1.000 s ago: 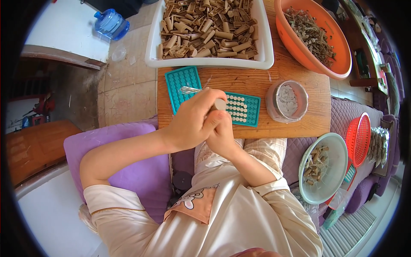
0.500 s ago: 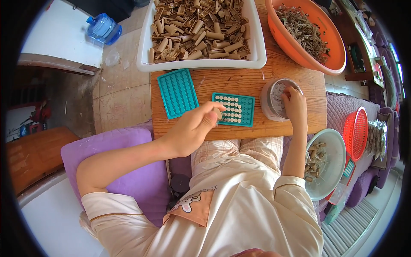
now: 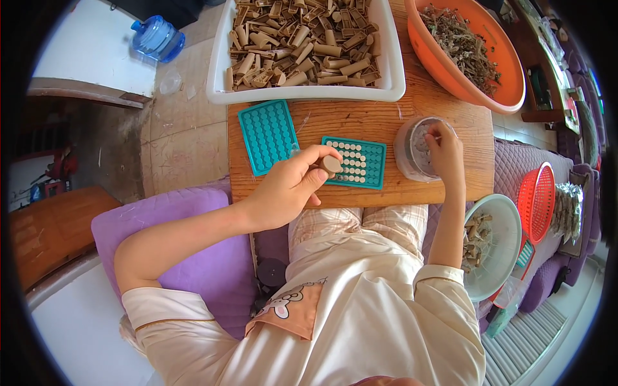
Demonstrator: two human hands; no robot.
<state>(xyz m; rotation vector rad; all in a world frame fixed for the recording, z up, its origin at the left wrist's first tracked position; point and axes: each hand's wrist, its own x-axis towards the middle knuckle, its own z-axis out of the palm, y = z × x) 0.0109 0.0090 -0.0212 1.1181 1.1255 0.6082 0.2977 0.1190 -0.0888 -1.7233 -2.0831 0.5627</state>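
Note:
My left hand (image 3: pixel 288 190) is closed around a small brown cylindrical piece (image 3: pixel 331 165), its round end showing between thumb and forefinger. It hovers over the left edge of a teal moulded tray (image 3: pixel 376 168) filled partly with rows of small white discs (image 3: pixel 353 163). My right hand (image 3: pixel 447 154) reaches into a round clear tub (image 3: pixel 404 154) of small pale pieces, at the right of the table. Its fingers are pinched together, and whatever they grip is hidden. Beside the left hand lies a second teal tray (image 3: pixel 264 136), with no discs visible in its hollows.
A white bin (image 3: pixel 306 96) of brown half-round pieces stands at the table's far side. Right of it is an orange basin (image 3: pixel 421 48) of dried plant matter. A pale bowl (image 3: pixel 505 270) with brown pieces and a red basket (image 3: pixel 535 199) sit at my right.
My left hand has turned, and the brown piece's round end now shows more fully. My right hand stays in the tub. The whole view has shifted slightly.

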